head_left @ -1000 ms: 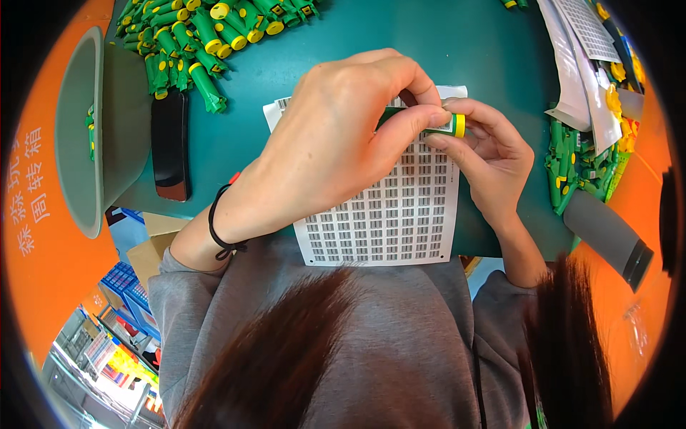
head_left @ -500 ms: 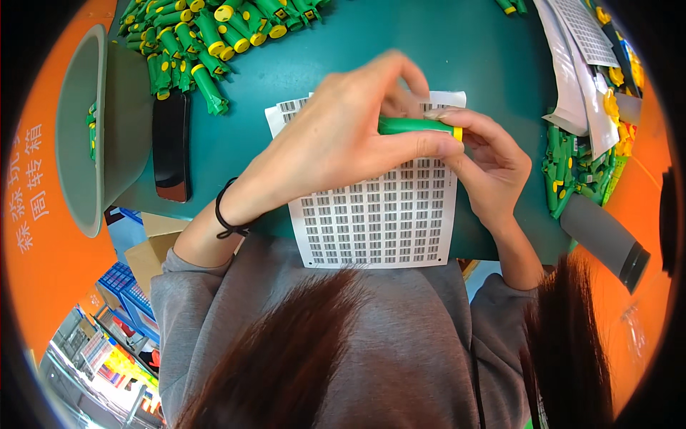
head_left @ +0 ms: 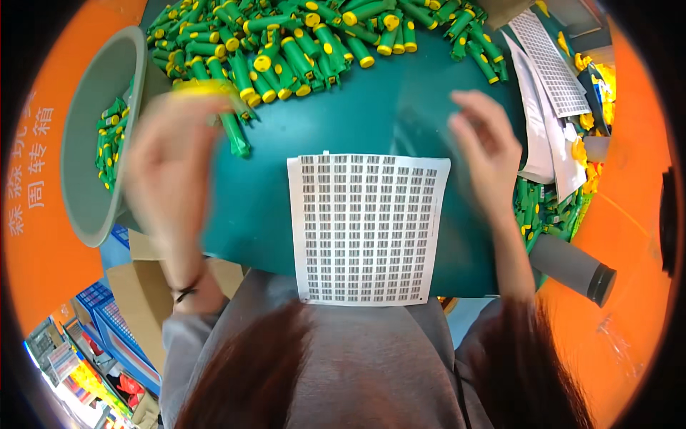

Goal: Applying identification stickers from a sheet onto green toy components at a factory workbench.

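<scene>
My left hand [head_left: 168,161], smeared by motion, is at the left beside the grey-green basin [head_left: 89,207]. Along its fingertips shows a blurred yellow-and-green streak, apparently a green tube [head_left: 204,87] with a yellow end. On the right, my right hand [head_left: 489,146] hovers above the table with fingers apart and curled, holding nothing. Between the hands, a white sheet of barcode stickers [head_left: 368,229] lies at the table's near edge, overhanging it toward me. A heap of green tubes with yellow ends [head_left: 300,53] spreads along the far side of the green table [head_left: 343,121].
Several green tubes [head_left: 111,139] lie in the basin. At the right are more sticker sheets [head_left: 550,64], white plastic film [head_left: 529,114], another tube pile [head_left: 543,207] and a grey cylinder [head_left: 572,268]. An open cardboard box [head_left: 139,297] stands below left.
My hands have parted from the green tube they held together over the sheet. The left swung left toward the basin; the right is now empty. The view has shifted, showing more of the far heap.
</scene>
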### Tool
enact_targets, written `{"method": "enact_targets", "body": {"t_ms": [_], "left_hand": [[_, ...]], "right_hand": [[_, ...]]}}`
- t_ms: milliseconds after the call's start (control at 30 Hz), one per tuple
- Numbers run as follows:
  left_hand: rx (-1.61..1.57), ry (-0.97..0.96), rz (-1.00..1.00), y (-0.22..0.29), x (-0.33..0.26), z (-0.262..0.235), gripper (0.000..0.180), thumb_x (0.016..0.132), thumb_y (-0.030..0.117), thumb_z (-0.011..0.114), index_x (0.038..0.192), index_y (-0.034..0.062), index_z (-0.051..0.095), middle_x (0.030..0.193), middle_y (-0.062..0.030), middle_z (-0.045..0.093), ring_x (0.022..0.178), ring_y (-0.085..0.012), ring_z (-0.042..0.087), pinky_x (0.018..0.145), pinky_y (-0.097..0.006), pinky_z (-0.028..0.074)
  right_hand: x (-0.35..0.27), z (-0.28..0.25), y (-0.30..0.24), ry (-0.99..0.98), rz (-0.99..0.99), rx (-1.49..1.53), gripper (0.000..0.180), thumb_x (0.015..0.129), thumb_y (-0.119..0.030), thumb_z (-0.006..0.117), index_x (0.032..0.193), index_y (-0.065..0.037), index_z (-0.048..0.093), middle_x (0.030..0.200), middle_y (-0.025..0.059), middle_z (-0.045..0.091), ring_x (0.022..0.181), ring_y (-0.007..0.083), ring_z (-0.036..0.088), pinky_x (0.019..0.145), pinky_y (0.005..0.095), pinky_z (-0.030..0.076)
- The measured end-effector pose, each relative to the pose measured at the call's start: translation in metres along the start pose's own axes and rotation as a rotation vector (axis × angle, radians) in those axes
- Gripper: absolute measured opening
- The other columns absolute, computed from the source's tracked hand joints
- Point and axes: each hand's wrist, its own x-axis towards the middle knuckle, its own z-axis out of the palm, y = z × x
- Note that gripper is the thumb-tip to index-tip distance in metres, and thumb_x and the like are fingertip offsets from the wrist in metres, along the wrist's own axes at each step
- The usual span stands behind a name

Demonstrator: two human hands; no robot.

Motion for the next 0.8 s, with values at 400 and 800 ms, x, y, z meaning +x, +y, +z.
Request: {"method": "enact_targets", "body": {"t_ms": [400,800], "left_hand": [[0.049,-0.276,0.337,-0.004,-0.008,0.033,0.019,0.086,0.004,0.071,0.105,0.0073,0.073,0.104,-0.0081,0.071,0.095,-0.0243,0.067,0.08,-0.032,0.053],[0.11,-0.364,0.683,-0.039,-0.034,0.125,0.016,0.075,0.011,0.072,0.09,0.0099,0.072,0.098,-0.0002,0.065,0.091,-0.0188,0.06,0.073,-0.031,0.047]], "right_hand": [[0.14,-0.036,0.07,-0.08,-0.508,-1.113,0.031,0.077,-0.007,0.076,0.107,-0.008,0.068,0.123,0.0066,0.061,0.117,0.0301,0.056,0.097,0.0407,0.048],[0.056,-0.023,0.039,-0.188,-0.004,-0.645,0.036,0.086,-0.017,0.077,0.117,-0.002,0.066,0.105,0.0079,0.067,0.082,0.0163,0.062,0.074,0.0281,0.052]]}}
